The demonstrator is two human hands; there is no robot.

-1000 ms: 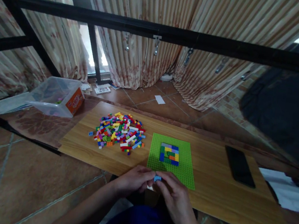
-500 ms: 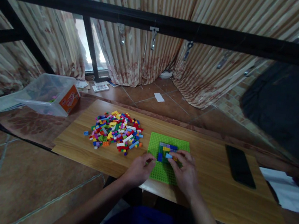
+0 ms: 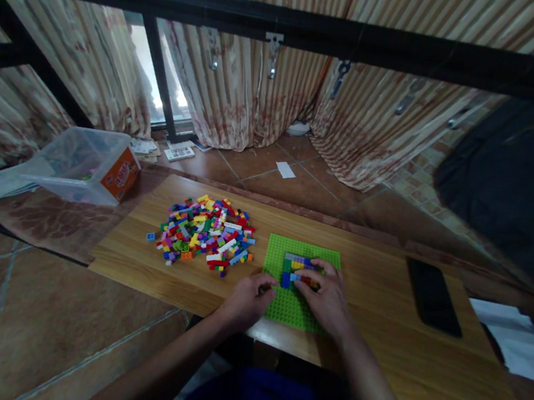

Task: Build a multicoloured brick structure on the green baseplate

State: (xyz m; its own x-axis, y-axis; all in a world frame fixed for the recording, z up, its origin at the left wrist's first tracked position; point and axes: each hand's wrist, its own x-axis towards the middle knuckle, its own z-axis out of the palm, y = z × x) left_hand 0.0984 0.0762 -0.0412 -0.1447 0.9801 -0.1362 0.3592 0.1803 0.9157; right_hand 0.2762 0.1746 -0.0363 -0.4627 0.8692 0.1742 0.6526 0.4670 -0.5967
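A green baseplate [image 3: 287,307] lies on the wooden board [image 3: 367,335] in front of me. A small patch of coloured bricks [image 3: 295,266] is built on its far part. My right hand [image 3: 327,299] rests over that patch, fingers pinched on a light blue brick [image 3: 294,277] pressed against the built bricks. My left hand [image 3: 246,300] sits at the baseplate's near left edge, fingers curled on the edge. A loose pile of mixed coloured bricks [image 3: 204,234] lies to the left of the baseplate.
A black phone [image 3: 433,296] lies on the board at the right. A clear plastic box [image 3: 84,164] with an orange label stands at the far left. A black metal bar [image 3: 292,30] crosses above. Curtains hang behind; tiled floor lies around.
Both hands moved from the board's near edge forward onto the baseplate. The right hand carried the light blue brick to the built patch and now presses it there.
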